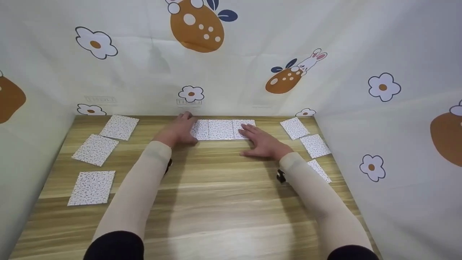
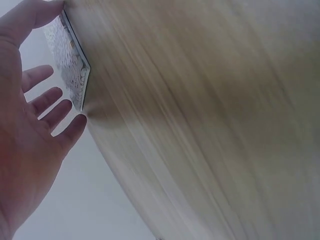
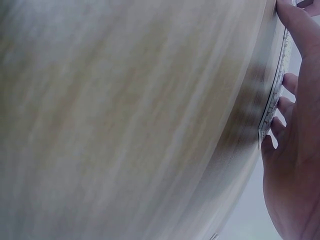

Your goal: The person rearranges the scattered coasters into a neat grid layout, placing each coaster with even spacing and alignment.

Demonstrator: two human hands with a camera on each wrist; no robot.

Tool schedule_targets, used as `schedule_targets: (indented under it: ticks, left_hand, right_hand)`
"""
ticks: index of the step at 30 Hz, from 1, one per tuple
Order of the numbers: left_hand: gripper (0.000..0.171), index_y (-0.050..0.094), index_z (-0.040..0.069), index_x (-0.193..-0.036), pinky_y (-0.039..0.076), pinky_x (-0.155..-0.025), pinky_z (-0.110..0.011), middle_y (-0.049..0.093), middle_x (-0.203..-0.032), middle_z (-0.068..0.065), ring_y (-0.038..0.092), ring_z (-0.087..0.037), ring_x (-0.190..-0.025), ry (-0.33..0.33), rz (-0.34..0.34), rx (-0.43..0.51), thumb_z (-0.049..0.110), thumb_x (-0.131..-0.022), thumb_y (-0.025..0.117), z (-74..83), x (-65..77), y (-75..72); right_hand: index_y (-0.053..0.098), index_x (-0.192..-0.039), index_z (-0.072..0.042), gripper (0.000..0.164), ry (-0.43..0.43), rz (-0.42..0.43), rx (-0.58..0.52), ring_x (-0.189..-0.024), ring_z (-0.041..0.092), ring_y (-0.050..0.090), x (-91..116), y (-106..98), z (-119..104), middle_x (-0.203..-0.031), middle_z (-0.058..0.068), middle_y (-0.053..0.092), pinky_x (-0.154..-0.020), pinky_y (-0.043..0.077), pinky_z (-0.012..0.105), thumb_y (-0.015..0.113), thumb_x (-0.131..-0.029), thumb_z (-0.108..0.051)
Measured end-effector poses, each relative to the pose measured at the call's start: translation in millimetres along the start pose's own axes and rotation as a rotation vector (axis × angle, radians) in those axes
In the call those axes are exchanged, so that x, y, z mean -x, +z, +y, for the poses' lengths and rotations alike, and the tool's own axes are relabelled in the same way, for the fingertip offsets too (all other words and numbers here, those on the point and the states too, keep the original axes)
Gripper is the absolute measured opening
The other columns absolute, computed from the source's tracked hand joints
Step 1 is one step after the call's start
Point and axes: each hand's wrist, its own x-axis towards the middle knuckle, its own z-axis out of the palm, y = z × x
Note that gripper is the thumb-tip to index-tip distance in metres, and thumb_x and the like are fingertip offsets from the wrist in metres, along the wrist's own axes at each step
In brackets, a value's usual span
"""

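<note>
Three speckled white square tiles lie edge to edge in a row at the back of the table: a left tile (image 1: 202, 130), a middle tile (image 1: 220, 129) and a right tile (image 1: 249, 124). My left hand (image 1: 177, 130) is at the row's left end, its thumb by the near edge and its other fingers spread along the outer side. In the left wrist view those fingers (image 2: 60, 120) look loosely extended beside the tile's corner. My right hand (image 1: 265, 143) has straight fingers over the right tile, partly covering it. Its thumb (image 3: 295, 22) rests low in front of the row.
At the left lie several loose tiles: a back one (image 1: 120, 127), a middle one (image 1: 95, 150) and a front one (image 1: 91, 188). More tiles (image 1: 315, 145) lie at the right, one partly behind my forearm. Patterned curtain (image 1: 144, 72) walls enclose the wooden table (image 1: 223, 187).
</note>
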Motion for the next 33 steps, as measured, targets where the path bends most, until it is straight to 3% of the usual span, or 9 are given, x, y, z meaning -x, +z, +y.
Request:
schedule_targets:
  ticks: [10, 18, 26, 33]
  left_hand:
    - [0.083, 0.043, -0.002, -0.165, 0.03, -0.131, -0.064, 0.027, -0.173, -0.026, 0.027, -0.048, -0.16, -0.006, 0.069, -0.009, 0.03, -0.095, 0.075, -21.1, 42.0, -8.1]
    - [0.089, 0.038, -0.001, -0.168, 0.033, -0.127, -0.07, 0.027, -0.173, -0.029, 0.033, -0.056, -0.156, 0.001, 0.134, 0.046, 0.033, -0.097, 0.079, -50.2, 97.1, -13.8]
    - [0.075, 0.049, -0.008, -0.157, 0.034, -0.126, -0.07, 0.036, -0.164, -0.033, 0.036, -0.055, -0.153, -0.005, 0.172, 0.078, 0.03, -0.099, 0.077, -76.0, 144.3, -16.9]
    - [0.066, 0.056, -0.009, -0.149, 0.038, -0.12, -0.072, 0.046, -0.153, -0.032, 0.044, -0.054, -0.143, -0.004, 0.233, 0.079, 0.03, -0.101, 0.077, -93.5, 173.3, -16.4]
  right_hand:
    - [0.031, -0.175, -0.013, 0.105, 0.011, -0.006, 0.014, -0.169, 0.033, 0.017, -0.3, -0.8, 1.2, -0.183, 0.011, 0.021, -0.138, 0.015, 0.048, 0.074, -0.096, -0.069]
    - [0.033, -0.175, -0.015, 0.105, 0.02, -0.01, -0.009, -0.169, 0.035, 0.018, -2.0, 4.1, 3.7, -0.183, 0.009, 0.022, -0.137, 0.017, 0.05, 0.076, -0.095, -0.068]
    - [0.034, -0.175, -0.014, 0.105, 0.011, -0.002, -0.005, -0.169, 0.036, 0.018, -2.2, 4.6, 2.5, -0.183, 0.011, 0.023, -0.137, 0.018, 0.052, 0.076, -0.095, -0.067]
    - [0.033, -0.175, -0.016, 0.106, 0.022, -0.002, 0.004, -0.169, 0.034, 0.018, -1.6, 3.0, 2.3, -0.183, 0.01, 0.022, -0.137, 0.017, 0.05, 0.075, -0.094, -0.07]
